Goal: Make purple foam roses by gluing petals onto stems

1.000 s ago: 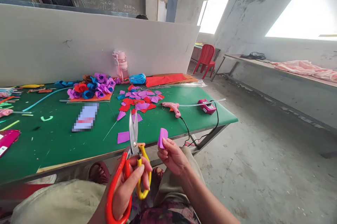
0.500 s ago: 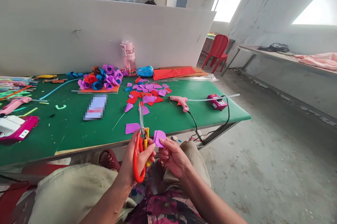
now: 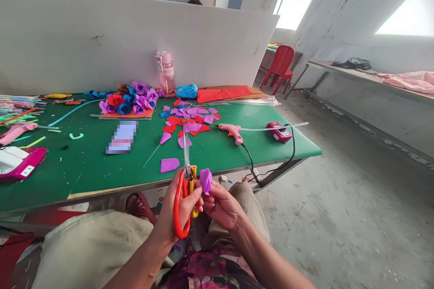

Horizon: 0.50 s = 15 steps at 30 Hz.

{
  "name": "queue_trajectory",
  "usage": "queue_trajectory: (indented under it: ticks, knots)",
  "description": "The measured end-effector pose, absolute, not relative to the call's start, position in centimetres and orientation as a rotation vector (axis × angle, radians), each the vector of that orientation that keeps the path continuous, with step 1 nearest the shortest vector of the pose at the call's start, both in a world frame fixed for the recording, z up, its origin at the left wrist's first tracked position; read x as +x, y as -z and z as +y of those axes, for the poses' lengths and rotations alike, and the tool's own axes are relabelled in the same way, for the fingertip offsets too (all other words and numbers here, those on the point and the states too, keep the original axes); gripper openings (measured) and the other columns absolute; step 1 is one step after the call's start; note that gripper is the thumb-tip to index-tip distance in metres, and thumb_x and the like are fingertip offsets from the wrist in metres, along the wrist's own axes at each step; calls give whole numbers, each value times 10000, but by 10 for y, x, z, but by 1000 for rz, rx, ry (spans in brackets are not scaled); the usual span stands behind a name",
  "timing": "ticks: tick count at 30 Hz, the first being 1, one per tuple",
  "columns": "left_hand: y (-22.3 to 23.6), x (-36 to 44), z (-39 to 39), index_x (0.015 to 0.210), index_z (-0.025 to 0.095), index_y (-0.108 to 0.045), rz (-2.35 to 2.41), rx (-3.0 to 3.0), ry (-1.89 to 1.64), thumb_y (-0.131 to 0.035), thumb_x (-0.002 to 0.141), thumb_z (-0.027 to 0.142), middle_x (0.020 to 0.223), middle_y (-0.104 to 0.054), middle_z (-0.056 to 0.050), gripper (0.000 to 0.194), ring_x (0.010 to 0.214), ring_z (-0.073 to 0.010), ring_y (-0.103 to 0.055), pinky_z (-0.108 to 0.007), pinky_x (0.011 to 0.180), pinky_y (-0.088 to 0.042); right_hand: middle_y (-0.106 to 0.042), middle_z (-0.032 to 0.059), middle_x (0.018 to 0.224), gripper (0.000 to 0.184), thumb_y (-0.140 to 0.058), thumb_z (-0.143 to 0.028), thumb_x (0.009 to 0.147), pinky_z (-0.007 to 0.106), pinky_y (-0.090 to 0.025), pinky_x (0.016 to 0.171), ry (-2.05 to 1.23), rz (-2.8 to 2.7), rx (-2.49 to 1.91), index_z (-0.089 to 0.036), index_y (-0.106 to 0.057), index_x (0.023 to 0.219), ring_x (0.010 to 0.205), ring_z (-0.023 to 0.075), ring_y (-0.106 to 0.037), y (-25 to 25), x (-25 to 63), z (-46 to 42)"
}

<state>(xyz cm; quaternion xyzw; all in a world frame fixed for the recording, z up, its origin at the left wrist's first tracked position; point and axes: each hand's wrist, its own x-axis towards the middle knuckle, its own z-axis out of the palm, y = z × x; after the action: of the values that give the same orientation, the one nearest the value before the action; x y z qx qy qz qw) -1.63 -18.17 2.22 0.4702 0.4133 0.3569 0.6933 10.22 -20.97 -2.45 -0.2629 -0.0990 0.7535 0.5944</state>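
Okay, so both hands are busy just off the near edge of the green surface (image 3: 135,169), above the person's lap. Left hand (image 3: 181,201) has its grip wrapped around the handles of a pair of scissors (image 3: 176,210), one red and one yellow, with the blades pointing away and looking nearly together. Right hand (image 3: 224,205) has a narrow pinch grip on a crumpled purple piece (image 3: 205,181), held up right beside the scissors. The left thumb is super close to that piece too (can't tell if it's actually touching).

A flat purple scrap (image 3: 169,165) lies near the edge, just past the scissors. Farther back there's a messy pile of petals (image 3: 192,126), mostly purple and red, with a pink glue gun (image 3: 233,131) to the right of it and a magenta box (image 3: 280,132) past that. Over on the left sits a bunch of paper flowers (image 3: 139,86) in purple, red, blue and brown. Behind it all, a pink bottle (image 3: 165,72) stands upright in front of a big white board (image 3: 129,45), with a blue pouch (image 3: 186,92) and a red sheet (image 3: 224,94) to its right.
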Motion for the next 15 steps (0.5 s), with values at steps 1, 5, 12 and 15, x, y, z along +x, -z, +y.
queue_trajectory:
  ticks: [1, 5, 12, 15]
  knots:
    - [-23, -16, -182, 961, 194, -485, 917, 1057, -805, -648, 727, 320, 703, -560, 33, 312, 479, -78, -532, -212, 463, -459, -393, -64, 504, 210, -789, -276, 627, 188, -288, 450, -1752, -240, -614, -165, -625, 695, 464, 45, -254, 25, 102, -210]
    - [-21, -15, -183, 1056, 217, -472, 888, 1051, -834, -646, 731, 305, 723, -556, 39, 379, 488, -80, -530, -211, 462, -461, -401, -61, 507, 202, -779, -301, 636, 208, -290, 446, -1725, -262, -656, -191, -612, 667, 469, 60, -261, 25, 103, -210]
    - [-19, -36, -179, 969, 182, -520, 963, 1108, -799, -618, 745, 351, 601, -547, 38, 298, 443, -90, -514, -207, 428, -430, -423, -60, 551, 271, -820, -235, 586, 189, -210, 420, -1606, -189, -698, -161, -573, 671, 457, 36, -258, 19, 113, -211]
    - [-33, -68, -163, 1101, 184, -516, 1054, 1177, -779, -629, 728, 400, 672, -597, 4, 446, 454, -100, -529, -217, 422, -439, -434, -51, 568, 234, -785, -240, 648, 197, -191, 412, -1546, -266, -783, -156, -578, 719, 448, 37, -259, 20, 126, -213]
